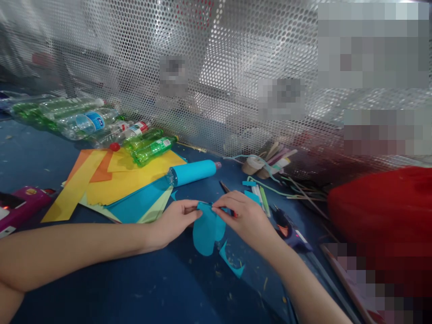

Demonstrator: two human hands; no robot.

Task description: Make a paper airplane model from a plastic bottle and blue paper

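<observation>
Between my hands is a blue paper cutout point(204, 231) with rounded lower ends, hanging as two lobes. My left hand point(177, 220) pinches its upper left edge between thumb and finger. At the upper right edge, my right hand point(241, 211) grips the same paper with thumb and fingertips. A curved blue paper scrap point(232, 261) lies on the table just below. Beyond my hands a plastic bottle wrapped in blue paper point(194, 173) rests on its side. Partly hidden behind my right hand are what look like scissors point(224, 186).
Sheets of coloured paper point(135, 180) lie left of centre, with several plastic bottles point(91, 123) behind them. A purple device point(25, 204) sits far left. At right are a glue gun point(292, 231), small cups with sticks point(253, 165) and a red cloth-like shape point(381, 207). Perforated metal point(141, 67) borders the back.
</observation>
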